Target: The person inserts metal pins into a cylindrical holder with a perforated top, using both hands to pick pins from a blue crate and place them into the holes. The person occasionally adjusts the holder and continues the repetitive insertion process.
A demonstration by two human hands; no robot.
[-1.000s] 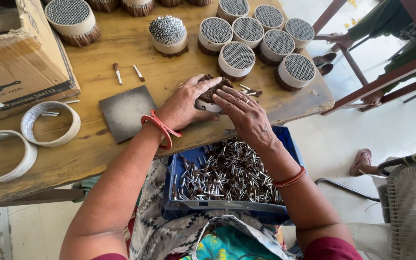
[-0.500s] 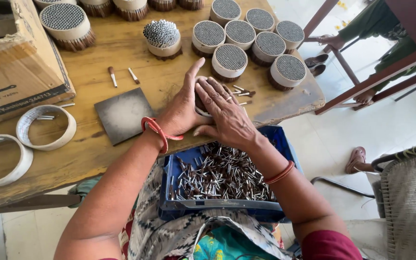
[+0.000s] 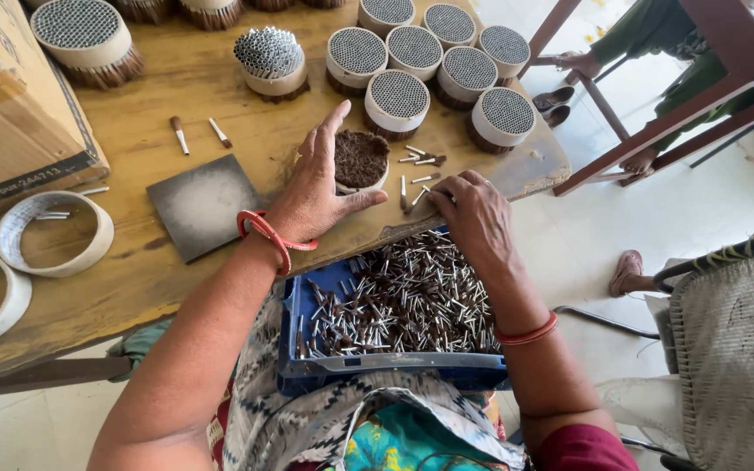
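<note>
Left hand (image 3: 320, 187) curled loosely around a small round bundle (image 3: 360, 161) of brown-tipped tubes on the wooden table (image 3: 220, 96), fingers spread, right hand (image 3: 473, 214) just beside it, fingertips pinching loose tubes (image 3: 418, 179), blue crate (image 3: 325, 371) of tubes below both wrists

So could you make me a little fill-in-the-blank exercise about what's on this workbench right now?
1. The left hand cups a round bundle whose top face is ____ in colour.
2. The blue tray in the person's lap is full of loose small ____.
3. The right hand rests at the table's near edge, just above the ____.
4. The dark flat plate has a ____ shape.

Missing words: brown; sticks; tray; square
</note>
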